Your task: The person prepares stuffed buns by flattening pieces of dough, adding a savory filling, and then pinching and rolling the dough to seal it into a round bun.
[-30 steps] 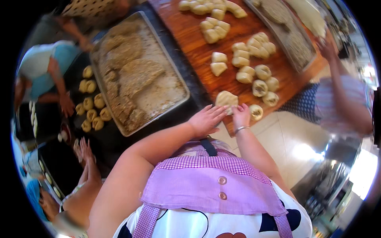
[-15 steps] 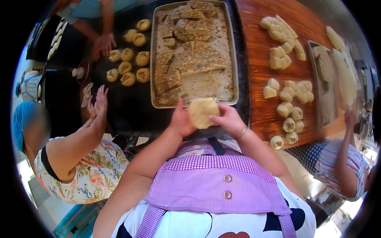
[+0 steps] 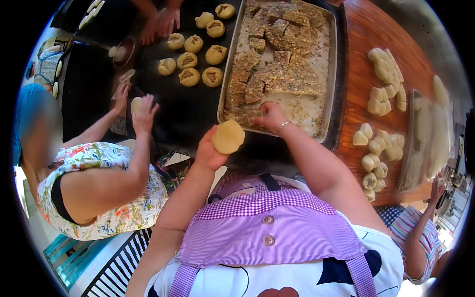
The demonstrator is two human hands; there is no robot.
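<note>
My left hand (image 3: pixel 209 151) holds up a flat round of pale dough (image 3: pixel 228 137), thumb at its edge and fingers beneath, just off the tray's near left corner. My right hand (image 3: pixel 272 118) reaches into the near end of a large metal tray (image 3: pixel 332 74). Its fingers are pinched at a bit of crumbly, brown, nutty-looking filling (image 3: pixel 241 115). Most of the filling lies farther back as a thick, cut and broken slab (image 3: pixel 289 74). Several filled dough balls (image 3: pixel 193 44) with gathered, partly gaping tops sit left of the tray on the dark table.
Several plain dough pieces (image 3: pixel 381 101) lie in clusters on the wooden table (image 3: pixel 356 34) at right. Beyond them is a plastic-covered tray (image 3: pixel 416 143). A co-worker (image 3: pixel 99 188) at left handles dough; another person's hands (image 3: pixel 161 22) rest at the far left. A striped sleeve (image 3: pixel 420 237) shows at right.
My right hand has let go of the dough round and moved into the tray. My left hand keeps the round, now farther left. The whole view has shifted, with the tray farther right.
</note>
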